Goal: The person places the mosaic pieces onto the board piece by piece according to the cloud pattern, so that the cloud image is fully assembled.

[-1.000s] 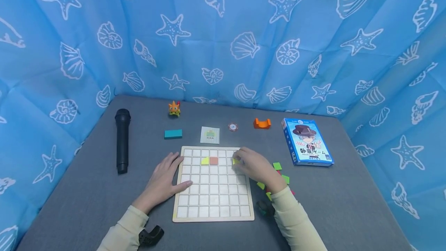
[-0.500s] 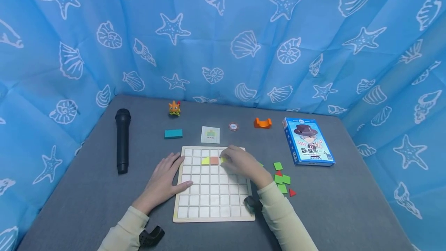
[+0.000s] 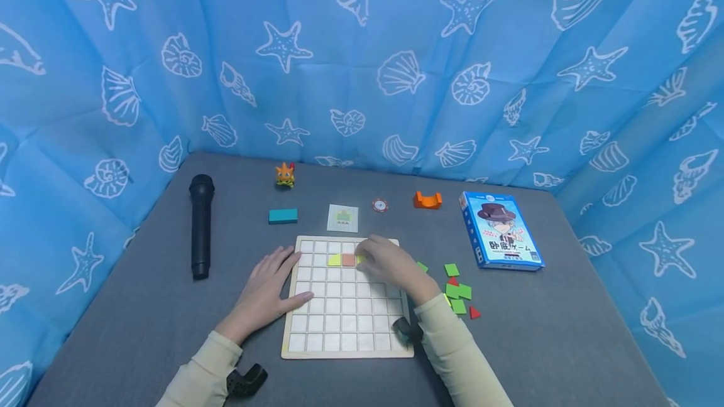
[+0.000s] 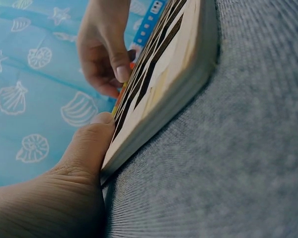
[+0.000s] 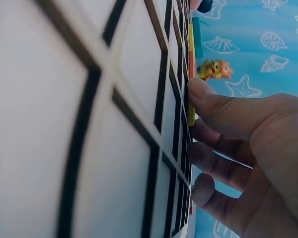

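Observation:
A white gridded wooden board [image 3: 340, 306] lies on the grey table. My left hand [image 3: 257, 297] rests along its left edge, fingers fairly straight and thumb over the squares. In the second row from the far side sit a yellow tile with a slanted side [image 3: 334, 260] and a salmon square tile [image 3: 348, 260]. Just right of the salmon one, my right hand [image 3: 390, 265] pinches another yellow tile [image 5: 191, 116] down at the board's surface. The right wrist view shows the thumb on that tile; its full shape is hidden by the fingers.
Green tiles [image 3: 458, 306] and red triangles [image 3: 474, 312] lie right of the board, partly behind the forearm. Beyond stand a printed card [image 3: 342, 218], teal block [image 3: 283, 216], figurine [image 3: 285, 176], chip [image 3: 380, 205], orange curved block [image 3: 427, 200], blue box [image 3: 503, 234] and microphone [image 3: 201, 225].
My right hand has carried the yellow tile left from the board's right columns to beside the salmon tile, staying there over the last half second. The left hand has kept its place.

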`<action>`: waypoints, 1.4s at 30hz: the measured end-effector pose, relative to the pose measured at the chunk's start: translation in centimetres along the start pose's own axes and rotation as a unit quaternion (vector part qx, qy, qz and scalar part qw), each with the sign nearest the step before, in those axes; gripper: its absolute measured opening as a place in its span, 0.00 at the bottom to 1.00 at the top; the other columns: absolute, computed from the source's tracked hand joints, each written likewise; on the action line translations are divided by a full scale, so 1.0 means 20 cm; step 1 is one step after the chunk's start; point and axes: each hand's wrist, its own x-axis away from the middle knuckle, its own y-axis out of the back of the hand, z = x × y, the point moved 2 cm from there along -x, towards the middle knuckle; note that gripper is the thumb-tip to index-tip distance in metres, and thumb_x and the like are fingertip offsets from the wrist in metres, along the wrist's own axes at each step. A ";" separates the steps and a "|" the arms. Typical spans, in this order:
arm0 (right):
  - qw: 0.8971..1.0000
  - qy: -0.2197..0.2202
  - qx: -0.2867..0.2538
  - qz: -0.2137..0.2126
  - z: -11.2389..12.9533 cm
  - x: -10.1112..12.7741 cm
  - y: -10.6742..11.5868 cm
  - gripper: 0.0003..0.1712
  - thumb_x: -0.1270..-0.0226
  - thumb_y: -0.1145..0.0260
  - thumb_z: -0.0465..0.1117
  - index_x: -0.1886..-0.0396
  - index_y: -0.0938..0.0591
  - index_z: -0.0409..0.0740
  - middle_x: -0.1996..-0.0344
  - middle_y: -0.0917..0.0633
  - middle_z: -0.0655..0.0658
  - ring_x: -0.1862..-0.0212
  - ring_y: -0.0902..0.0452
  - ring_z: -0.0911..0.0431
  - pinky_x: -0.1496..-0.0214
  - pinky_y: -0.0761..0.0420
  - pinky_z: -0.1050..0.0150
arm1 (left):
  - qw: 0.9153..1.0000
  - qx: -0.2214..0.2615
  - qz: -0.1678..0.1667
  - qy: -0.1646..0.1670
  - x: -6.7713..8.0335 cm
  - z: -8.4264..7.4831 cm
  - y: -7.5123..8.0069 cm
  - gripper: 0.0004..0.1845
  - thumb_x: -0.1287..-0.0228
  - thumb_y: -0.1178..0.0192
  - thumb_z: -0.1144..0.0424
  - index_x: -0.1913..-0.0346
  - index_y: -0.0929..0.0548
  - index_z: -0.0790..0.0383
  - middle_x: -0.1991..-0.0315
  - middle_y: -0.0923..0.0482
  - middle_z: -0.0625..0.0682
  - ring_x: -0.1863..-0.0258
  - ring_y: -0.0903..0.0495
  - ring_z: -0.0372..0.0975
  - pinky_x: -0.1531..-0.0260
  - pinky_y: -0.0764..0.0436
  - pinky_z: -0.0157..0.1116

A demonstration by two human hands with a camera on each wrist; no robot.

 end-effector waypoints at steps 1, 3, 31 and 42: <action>1.000 -0.001 0.000 0.000 0.00 0.00 0.00 0.15 0.39 0.30 0.44 0.53 0.17 0.47 0.59 0.19 0.52 0.56 0.24 0.59 0.50 0.21 0.59 | 1.000 0.000 0.000 0.001 0.00 0.00 0.00 0.47 0.44 0.44 0.29 0.27 0.39 0.54 0.27 0.43 0.57 0.26 0.49 0.52 0.31 0.49 0.56; 1.000 -0.003 0.001 0.000 0.00 0.00 -0.01 0.15 0.39 0.30 0.44 0.53 0.17 0.47 0.59 0.19 0.52 0.56 0.24 0.59 0.50 0.21 0.59 | 1.000 0.000 0.001 0.002 0.00 0.00 0.00 0.48 0.44 0.45 0.29 0.27 0.39 0.54 0.27 0.43 0.57 0.26 0.49 0.52 0.31 0.49 0.56; 1.000 0.000 0.005 -0.025 -0.01 0.06 0.08 0.16 0.39 0.30 0.41 0.52 0.18 0.44 0.55 0.20 0.48 0.51 0.27 0.55 0.50 0.21 0.58 | 1.000 0.002 0.000 -0.004 0.00 0.01 -0.01 0.47 0.44 0.46 0.29 0.27 0.40 0.53 0.27 0.43 0.56 0.26 0.49 0.51 0.31 0.48 0.56; 0.997 -0.049 0.059 -0.006 -0.15 0.28 0.22 0.13 0.39 0.31 0.39 0.54 0.17 0.44 0.59 0.20 0.47 0.56 0.29 0.54 0.54 0.21 0.58 | 1.000 -0.001 0.002 -0.003 0.00 0.00 0.00 0.47 0.43 0.45 0.29 0.27 0.39 0.54 0.27 0.43 0.57 0.26 0.49 0.52 0.31 0.48 0.57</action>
